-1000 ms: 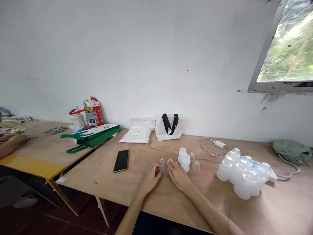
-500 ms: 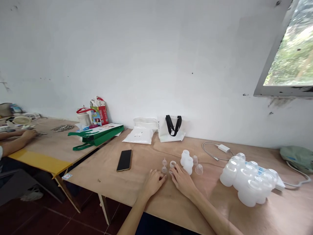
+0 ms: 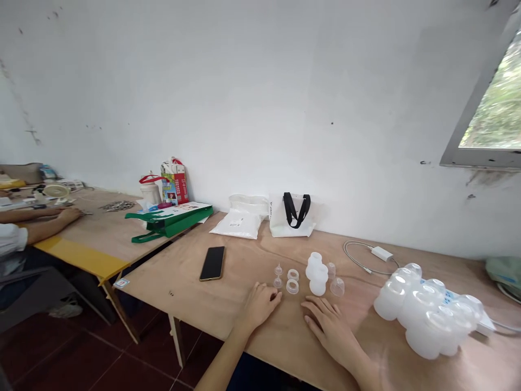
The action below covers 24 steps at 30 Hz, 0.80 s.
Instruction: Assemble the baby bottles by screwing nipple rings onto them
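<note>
While our left hand (image 3: 260, 305) rests on the wooden table (image 3: 179, 288) with its fingers loosely curled around nothing, our right hand (image 3: 332, 328) lies palm down, fingers slightly spread and likewise without a hold. Just beyond the left fingertips sit two clear bottle teats (image 3: 277, 282); to their right we have two translucent collar rings (image 3: 292, 291), then two frosted bottles (image 3: 318, 283) close together, and two clear dome caps (image 3: 337, 287).
</note>
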Tool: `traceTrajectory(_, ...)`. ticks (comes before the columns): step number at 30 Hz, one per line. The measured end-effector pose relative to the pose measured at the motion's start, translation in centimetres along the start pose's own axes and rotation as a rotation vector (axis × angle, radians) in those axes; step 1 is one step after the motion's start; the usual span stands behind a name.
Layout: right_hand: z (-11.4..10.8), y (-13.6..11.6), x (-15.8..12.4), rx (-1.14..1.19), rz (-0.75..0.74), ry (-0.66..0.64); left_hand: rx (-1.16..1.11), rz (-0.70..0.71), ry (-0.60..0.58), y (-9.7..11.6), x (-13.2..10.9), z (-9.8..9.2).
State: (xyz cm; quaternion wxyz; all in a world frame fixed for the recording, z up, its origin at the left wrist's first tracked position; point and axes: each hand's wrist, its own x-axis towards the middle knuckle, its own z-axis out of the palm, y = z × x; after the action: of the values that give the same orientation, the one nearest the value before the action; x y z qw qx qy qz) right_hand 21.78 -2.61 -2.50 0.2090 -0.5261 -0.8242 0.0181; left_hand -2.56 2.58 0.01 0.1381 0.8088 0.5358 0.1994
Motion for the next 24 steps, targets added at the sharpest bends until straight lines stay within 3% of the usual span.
traceTrajectory(24,0.53,-0.57,-0.49,-0.097,-0.05,0.114,0.012,0.011,-0.02,-0.05,0.18,0.06)
